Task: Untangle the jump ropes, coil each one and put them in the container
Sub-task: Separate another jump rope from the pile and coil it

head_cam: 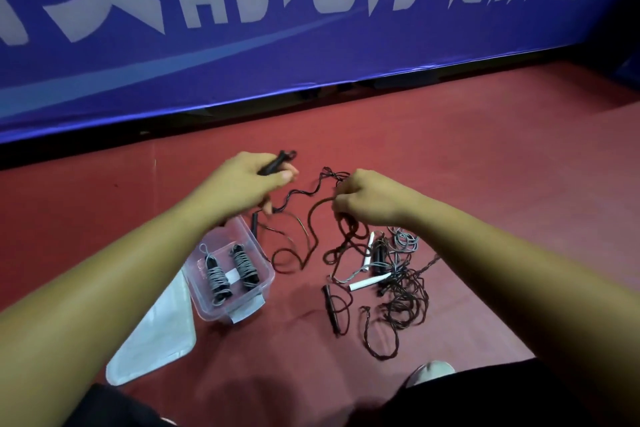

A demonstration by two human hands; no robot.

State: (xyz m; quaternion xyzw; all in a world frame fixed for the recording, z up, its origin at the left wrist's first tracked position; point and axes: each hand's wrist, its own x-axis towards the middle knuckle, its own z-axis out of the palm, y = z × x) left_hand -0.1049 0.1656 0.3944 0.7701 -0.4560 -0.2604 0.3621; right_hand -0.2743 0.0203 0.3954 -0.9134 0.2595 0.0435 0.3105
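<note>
My left hand point(249, 180) grips a black jump-rope handle point(275, 163) above the red floor. A dark cord point(301, 192) runs from that hand to my right hand point(367, 199), which pinches the cord in curled fingers. Below my right hand lies a tangled heap of ropes point(391, 281) with black handles, white handles point(369, 282) and a grey cord. One loose black handle point(330, 303) lies at the heap's near left. A clear plastic container point(258, 260) sits under my left wrist, holding two coiled grey ropes point(230, 272).
The container's lid point(156, 340) lies flat on the red floor point(485, 166) to the near left of the container. A blue banner point(311, 38) with white characters stands along the far side. A shoe tip point(431, 371) shows at the near right.
</note>
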